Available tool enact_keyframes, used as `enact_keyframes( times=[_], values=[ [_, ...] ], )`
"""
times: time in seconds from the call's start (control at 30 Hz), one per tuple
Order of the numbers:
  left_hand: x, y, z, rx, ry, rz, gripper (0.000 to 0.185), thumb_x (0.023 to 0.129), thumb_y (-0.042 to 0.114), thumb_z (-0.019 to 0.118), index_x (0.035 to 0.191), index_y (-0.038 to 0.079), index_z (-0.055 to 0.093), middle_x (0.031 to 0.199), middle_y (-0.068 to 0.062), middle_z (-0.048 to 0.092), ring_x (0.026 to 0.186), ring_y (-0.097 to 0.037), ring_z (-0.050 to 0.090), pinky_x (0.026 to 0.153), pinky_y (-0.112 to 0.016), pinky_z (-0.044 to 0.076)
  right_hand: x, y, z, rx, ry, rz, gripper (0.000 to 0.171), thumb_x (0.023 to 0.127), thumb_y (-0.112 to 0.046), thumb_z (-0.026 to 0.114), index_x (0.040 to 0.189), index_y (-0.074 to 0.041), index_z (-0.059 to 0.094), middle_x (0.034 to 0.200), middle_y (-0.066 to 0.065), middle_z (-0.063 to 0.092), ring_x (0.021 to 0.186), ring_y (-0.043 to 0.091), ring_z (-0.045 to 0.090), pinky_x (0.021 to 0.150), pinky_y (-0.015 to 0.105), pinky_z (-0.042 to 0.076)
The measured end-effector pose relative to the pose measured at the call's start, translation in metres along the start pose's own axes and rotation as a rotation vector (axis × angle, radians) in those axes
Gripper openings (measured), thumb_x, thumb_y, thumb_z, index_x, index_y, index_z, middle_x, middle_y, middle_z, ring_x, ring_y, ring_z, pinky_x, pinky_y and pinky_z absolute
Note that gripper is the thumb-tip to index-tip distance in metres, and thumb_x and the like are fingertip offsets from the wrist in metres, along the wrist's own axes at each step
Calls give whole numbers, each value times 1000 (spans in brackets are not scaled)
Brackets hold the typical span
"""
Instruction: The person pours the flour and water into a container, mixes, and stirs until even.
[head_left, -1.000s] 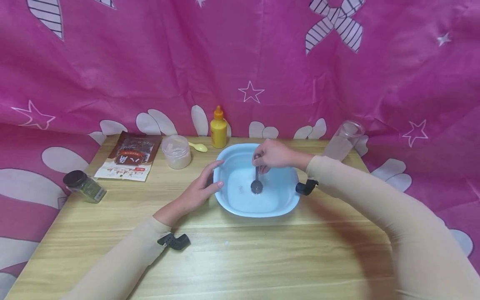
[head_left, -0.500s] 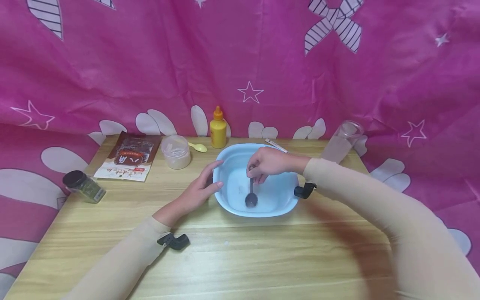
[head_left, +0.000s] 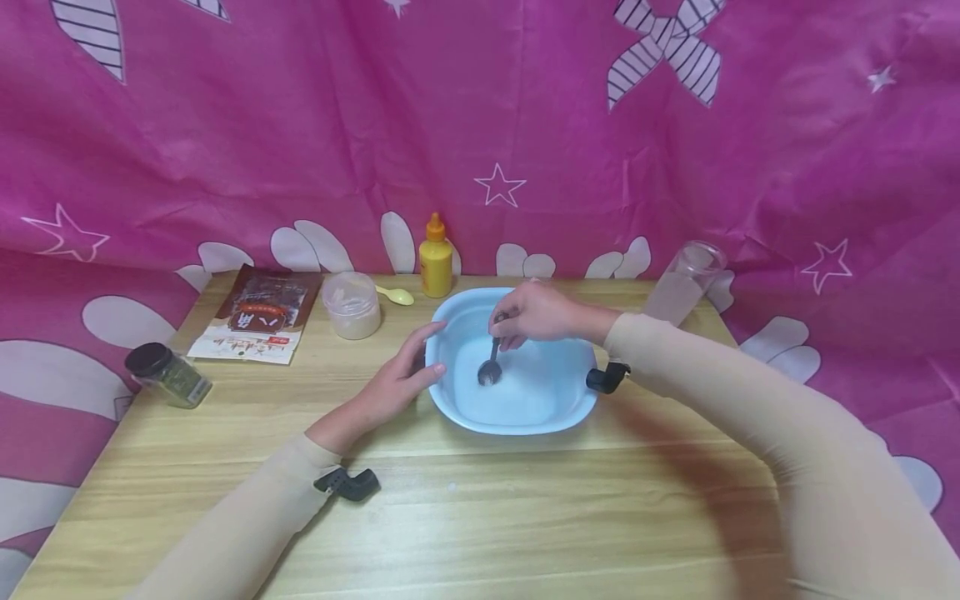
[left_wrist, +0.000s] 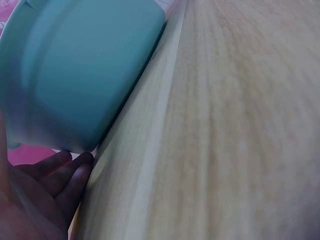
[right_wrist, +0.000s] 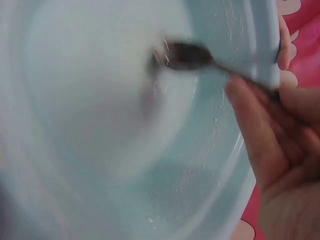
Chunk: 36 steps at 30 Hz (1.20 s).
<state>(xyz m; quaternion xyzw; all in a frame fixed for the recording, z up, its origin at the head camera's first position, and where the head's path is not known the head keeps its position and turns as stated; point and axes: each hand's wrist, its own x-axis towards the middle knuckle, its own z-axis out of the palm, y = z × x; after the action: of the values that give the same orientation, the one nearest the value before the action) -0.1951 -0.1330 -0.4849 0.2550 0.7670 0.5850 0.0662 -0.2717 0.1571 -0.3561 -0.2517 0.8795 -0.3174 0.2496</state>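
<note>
Wood-grain table (head_left: pixel 480 533) bears 1 pale-blue basin (head_left: pixel 513 429). Left hand (head_left: pixel 386 383), thumb and fingers spread, touches its left side. Right hand (head_left: pixel 538 313) pinches the dark spoon (head_left: pixel 491 368) inside. At the far edge: yellow bottle (head_left: pixel 436 270), then pink curtain (head_left: pixel 442 100).

I have room over the worktop (head_left: pixel 480 517) nearside of my left hand (head_left: pixel 387 387); to its right the basin (head_left: pixel 517 428) blocks.
</note>
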Motion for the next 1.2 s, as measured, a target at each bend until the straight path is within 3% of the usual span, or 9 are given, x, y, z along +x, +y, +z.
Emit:
enact_keyframes(
  times=[0.03, 0.13, 0.23, 0.27, 0.37, 0.7, 1.0, 1.1, 1.2],
  values=[
    [0, 0, 0, 1, 2, -1, 68, 115, 21, 61, 175, 23, 30, 179, -22, 30, 159, -47, 40, 126, -62, 40, -1, 0, 0, -3, -26, 4, 22, 107, -14, 76, 121, 3, 80, 97, 6, 83, 93, 23, 83, 102, 44, 65],
    [-1, 0, -1, 6, 6, -5, 68, 115, 23, 62, 175, 24, 30, 179, -22, 31, 159, -48, 40, 126, -62, 40, -1, 0, -1, -39, -21, 24, 20, 108, -13, 75, 119, 4, 80, 94, 6, 82, 87, 20, 83, 102, 48, 65],
    [-1, -1, 0, 6, 5, -7, 68, 114, 24, 62, 175, 24, 30, 179, -21, 31, 159, -48, 41, 126, -63, 39, -1, 0, -1, -80, 98, 51, 17, 108, -11, 74, 115, 3, 80, 89, 7, 81, 83, 20, 83, 96, 42, 67],
    [0, -2, 0, 6, 4, -8, 68, 115, 24, 62, 174, 24, 30, 179, -20, 31, 159, -47, 40, 126, -63, 39, 0, 0, -1, -81, 134, 57, 17, 108, -11, 73, 114, 3, 80, 88, 7, 81, 83, 20, 82, 83, 38, 70],
    [0, -3, 0, 3, 1, -7, 67, 115, 23, 62, 174, 23, 30, 179, -20, 31, 159, -47, 40, 127, -62, 38, 2, -1, 2, -78, 201, 60, 16, 108, -13, 75, 115, 0, 81, 90, 5, 81, 86, 20, 82, 80, 31, 68],
    [1, -4, 0, 9, 8, -9, 68, 114, 25, 62, 174, 25, 30, 179, -20, 32, 159, -46, 41, 127, -61, 39, -1, 1, 1, -13, -38, 31, 20, 107, -12, 75, 118, 5, 80, 92, 8, 82, 85, 21, 83, 79, 33, 70],
    [1, -3, -1, 18, 7, -15, 68, 114, 25, 63, 174, 27, 31, 181, -15, 30, 161, -44, 39, 128, -61, 37, 0, 8, -5, -84, 249, 77, 19, 109, -12, 73, 116, 3, 81, 88, 7, 81, 86, 24, 82, 81, 34, 68],
    [0, -3, 0, 14, 9, -9, 68, 114, 24, 62, 174, 25, 31, 180, -17, 30, 161, -45, 39, 128, -62, 36, 3, 5, -1, -26, 248, 69, 19, 109, -14, 75, 118, 1, 81, 91, 6, 81, 91, 26, 82, 84, 33, 68],
    [0, -3, 0, 13, 10, -5, 67, 114, 23, 62, 174, 24, 31, 179, -20, 31, 160, -46, 39, 128, -61, 37, 6, 2, 4, 54, 183, 53, 19, 107, -14, 77, 117, 1, 82, 95, 7, 82, 95, 28, 83, 84, 33, 69]
  ],
)
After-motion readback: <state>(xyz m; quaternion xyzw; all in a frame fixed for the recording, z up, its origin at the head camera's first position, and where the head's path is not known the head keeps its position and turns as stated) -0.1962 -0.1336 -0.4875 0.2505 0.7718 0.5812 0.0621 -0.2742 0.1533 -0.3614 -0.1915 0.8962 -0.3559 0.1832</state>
